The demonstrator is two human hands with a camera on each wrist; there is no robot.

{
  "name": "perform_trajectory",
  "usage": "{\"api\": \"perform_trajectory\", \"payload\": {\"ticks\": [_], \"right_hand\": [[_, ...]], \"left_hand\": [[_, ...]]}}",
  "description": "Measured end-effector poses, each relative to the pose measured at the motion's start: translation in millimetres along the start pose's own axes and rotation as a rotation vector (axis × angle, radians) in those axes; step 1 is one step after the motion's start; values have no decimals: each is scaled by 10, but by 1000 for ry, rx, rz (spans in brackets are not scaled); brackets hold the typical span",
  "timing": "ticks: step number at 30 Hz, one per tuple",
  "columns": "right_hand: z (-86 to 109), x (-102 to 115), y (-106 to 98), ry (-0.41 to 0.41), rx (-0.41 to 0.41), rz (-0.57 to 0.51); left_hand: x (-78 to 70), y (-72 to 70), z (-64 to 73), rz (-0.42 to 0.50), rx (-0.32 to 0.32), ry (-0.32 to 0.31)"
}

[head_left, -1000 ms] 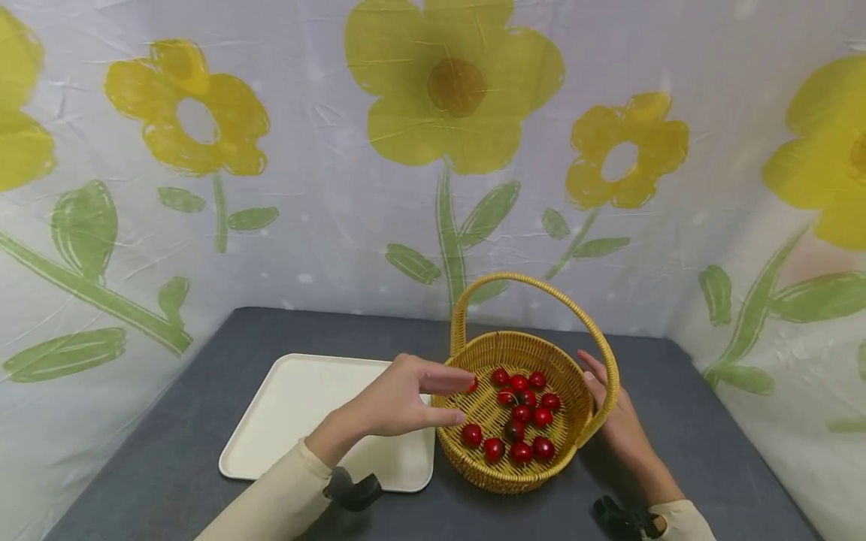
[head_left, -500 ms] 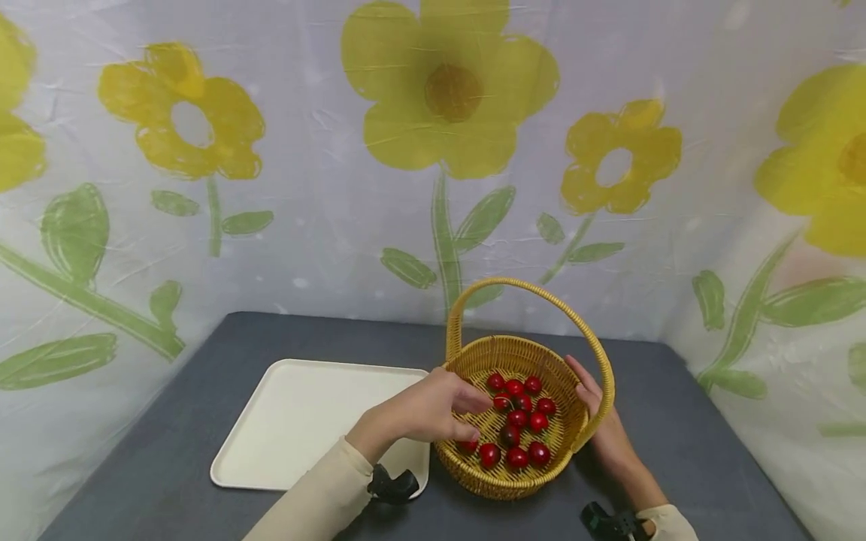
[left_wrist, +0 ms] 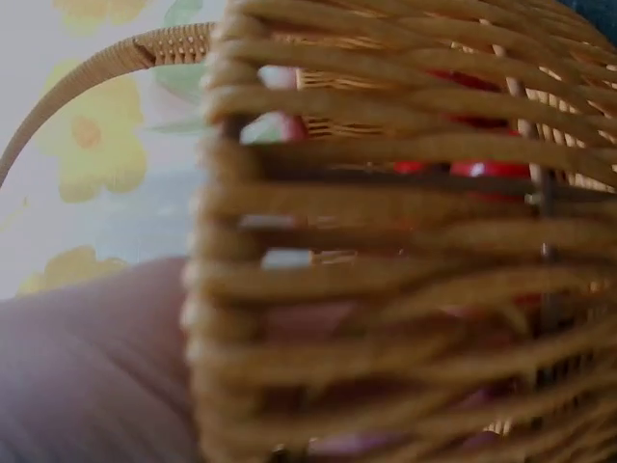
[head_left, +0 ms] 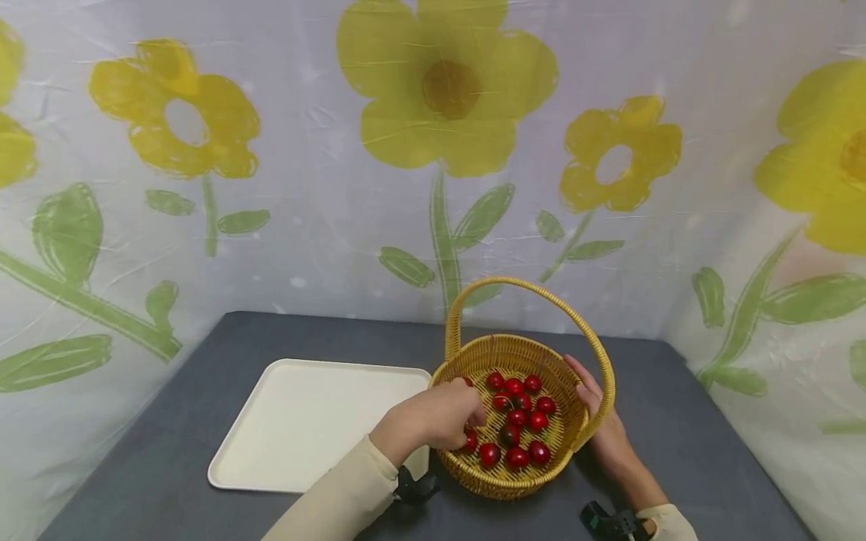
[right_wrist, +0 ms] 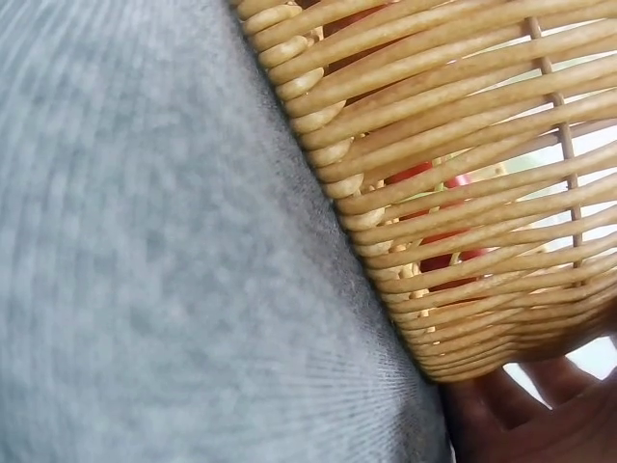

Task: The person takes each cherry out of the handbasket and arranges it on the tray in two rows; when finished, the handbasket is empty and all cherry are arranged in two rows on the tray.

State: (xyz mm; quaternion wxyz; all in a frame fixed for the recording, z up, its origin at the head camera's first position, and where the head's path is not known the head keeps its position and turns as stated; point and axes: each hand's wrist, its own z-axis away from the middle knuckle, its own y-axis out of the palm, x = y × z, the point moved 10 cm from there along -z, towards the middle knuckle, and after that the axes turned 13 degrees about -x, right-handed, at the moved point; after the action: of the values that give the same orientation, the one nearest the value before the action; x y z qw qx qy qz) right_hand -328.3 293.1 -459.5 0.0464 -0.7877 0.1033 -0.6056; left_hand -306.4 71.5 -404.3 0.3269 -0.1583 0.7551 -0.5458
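A yellow wicker basket [head_left: 497, 487] with a tall arched handle stands on the table, with several dark red cherries [head_left: 517, 418] spread over its floor. My left hand [head_left: 436, 415] reaches over the basket's left rim, its fingers bent down inside. One cherry [head_left: 470, 442] shows right beside the thumb; I cannot tell whether the fingertips pinch it. The basket's weave [left_wrist: 386, 203] hides most of that hand in the left wrist view. Against the outer right side of the basket, under the handle, my right hand [head_left: 605, 428] rests with fairly straight fingers.
A cream rectangular tray [head_left: 298, 421] lies left of the basket, its right edge close to it and partly behind the left forearm. The dark grey tabletop [head_left: 649, 376] ends at a flower-printed curtain [head_left: 325, 225] behind.
My left hand has moved right and down from above the basket's left rim into it, and its fingers have bent from outstretched to curled. The right hand stays at the basket's side.
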Motion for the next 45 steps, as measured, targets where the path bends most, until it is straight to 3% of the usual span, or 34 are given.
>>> {"api": "perform_trajectory", "payload": {"ticks": [7, 13, 16, 19, 26, 31, 37, 41, 45], "right_hand": [[-3, 23, 48, -6, 18, -23], [-5, 25, 55, -6, 14, -13], [-7, 16, 56, -3, 9, 4], [-2, 13, 60, -3, 8, 7], [-2, 20, 53, -6, 6, 11], [1, 20, 43, -11, 3, 18], [12, 20, 29, -12, -1, 14], [16, 22, 20, -14, 1, 21], [21, 15, 6, -10, -7, 41]], "left_hand": [[-31, 30, -16, -23, 3, 14], [7, -14, -5, 55, -34, 4], [38, -75, 12, 166, -56, 3], [88, -201, 55, 340, -93, -16], [244, -781, 288, 727, -189, -43], [468, -1265, 528, 854, -334, -74], [929, -1743, 885, 811, -591, -193], [1228, -1929, 1127, 769, -741, -280], [1391, -1995, 1224, 779, -849, -307]]}}
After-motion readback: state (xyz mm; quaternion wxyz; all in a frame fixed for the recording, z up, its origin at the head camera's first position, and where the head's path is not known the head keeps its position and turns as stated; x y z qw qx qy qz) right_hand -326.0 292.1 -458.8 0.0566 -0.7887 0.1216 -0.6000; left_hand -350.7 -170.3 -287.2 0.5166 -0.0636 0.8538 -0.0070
